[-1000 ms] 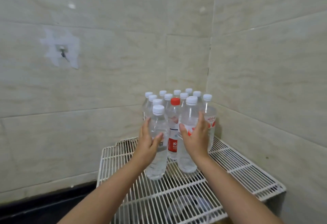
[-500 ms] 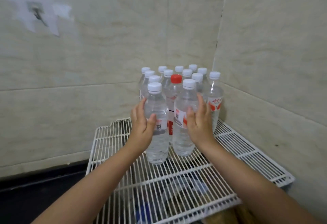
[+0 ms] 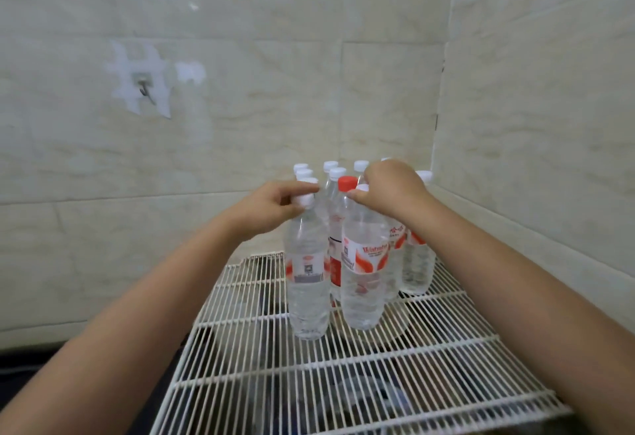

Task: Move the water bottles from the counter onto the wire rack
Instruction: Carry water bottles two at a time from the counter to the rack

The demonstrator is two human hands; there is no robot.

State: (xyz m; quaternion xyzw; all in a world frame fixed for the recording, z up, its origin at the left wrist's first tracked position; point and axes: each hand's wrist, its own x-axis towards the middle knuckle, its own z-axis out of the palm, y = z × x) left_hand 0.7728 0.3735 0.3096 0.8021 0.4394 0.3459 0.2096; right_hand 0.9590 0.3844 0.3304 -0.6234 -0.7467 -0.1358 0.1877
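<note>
Both hands sit on caps of the two front bottles on the wire rack (image 3: 343, 376). Left hand (image 3: 275, 206) pinches the cap of the left front bottle (image 3: 307, 276), fingers closed around it. Right hand (image 3: 391, 187) cups over the right front bottle (image 3: 364, 273), fingers curled on its top. Likely steadying them upright on the wires, tight against the bottle cluster (image 3: 338, 176) behind, toward the corner. The rack is white; tiled walls (image 3: 240, 56) stand behind and beside it, with a wall hook (image 3: 146, 91) above and off to one side.
</note>
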